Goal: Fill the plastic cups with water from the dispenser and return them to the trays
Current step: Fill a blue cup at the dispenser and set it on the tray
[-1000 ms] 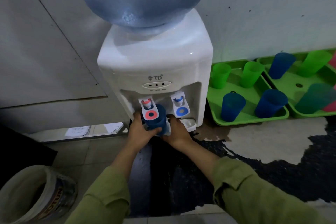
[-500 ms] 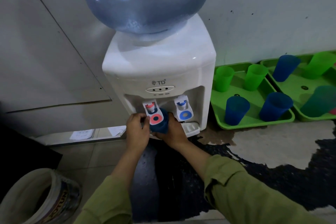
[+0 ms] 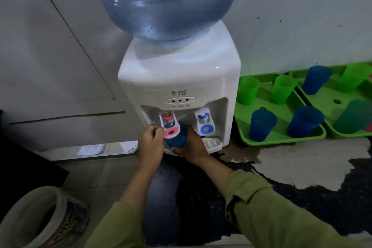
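The right hand (image 3: 192, 147) reaches in from lower right, its fingers wrapped around the lower part of a blue cup (image 3: 178, 137) and holding it upright. The cup sits directly under the red tap lever (image 3: 170, 129) of the white dispenser (image 3: 181, 78), and the lever covers the cup's front. The left hand (image 3: 151, 143) is just left of the held cup. Its curled fingers are bunched against the lever's left edge (whether they grip it or only push cannot be told).

Just right of the grip are the blue tap lever (image 3: 205, 125) and the drip tray (image 3: 211, 143). Farther right on the floor, a green tray (image 3: 281, 143) holds green cups (image 3: 248, 90) and blue cups (image 3: 261, 125). A second tray (image 3: 326, 98) lies beyond it. Above the grip stands the large water bottle (image 3: 167, 2). A bucket (image 3: 40, 217) is well off to the lower left.

A second ago both hands held the cup near its base. Since then the left hand has risen to the lever.
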### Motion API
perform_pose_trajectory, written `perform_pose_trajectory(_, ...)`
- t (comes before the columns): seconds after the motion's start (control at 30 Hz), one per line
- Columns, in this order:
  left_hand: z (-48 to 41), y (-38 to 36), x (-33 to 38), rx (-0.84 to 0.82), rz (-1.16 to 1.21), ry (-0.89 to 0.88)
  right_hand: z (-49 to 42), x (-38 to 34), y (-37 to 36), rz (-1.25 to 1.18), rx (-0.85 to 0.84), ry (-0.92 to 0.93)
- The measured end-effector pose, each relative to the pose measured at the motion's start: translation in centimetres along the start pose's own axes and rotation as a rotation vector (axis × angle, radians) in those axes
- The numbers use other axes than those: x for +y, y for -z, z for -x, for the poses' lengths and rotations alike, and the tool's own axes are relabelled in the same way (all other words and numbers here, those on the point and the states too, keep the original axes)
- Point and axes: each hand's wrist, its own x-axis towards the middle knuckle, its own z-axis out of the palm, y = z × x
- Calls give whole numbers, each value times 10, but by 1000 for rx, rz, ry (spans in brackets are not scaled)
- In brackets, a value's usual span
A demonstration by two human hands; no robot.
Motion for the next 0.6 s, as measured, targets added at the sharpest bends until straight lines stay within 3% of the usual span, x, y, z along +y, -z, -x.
perform_pose_trajectory(0.13,-15,9,9,-26,50,130,0,-2,4,-2,-6,6)
perform_pose_trajectory(0.23,-18,12,9,-41,23,128,0,-3,2,28,-14,9)
perform_pose_trajectory(0.37,-20,15,1,92,35,111,0,-4,3,14,-12,9)
perform_pose_trajectory(0.53,-28,21,5,241,-127,-25,2,-5,7,-55,-26,7)
perform_pose_trajectory(0.6,-37,23,4,215,-132,-95,2,-4,8,-50,-23,6)
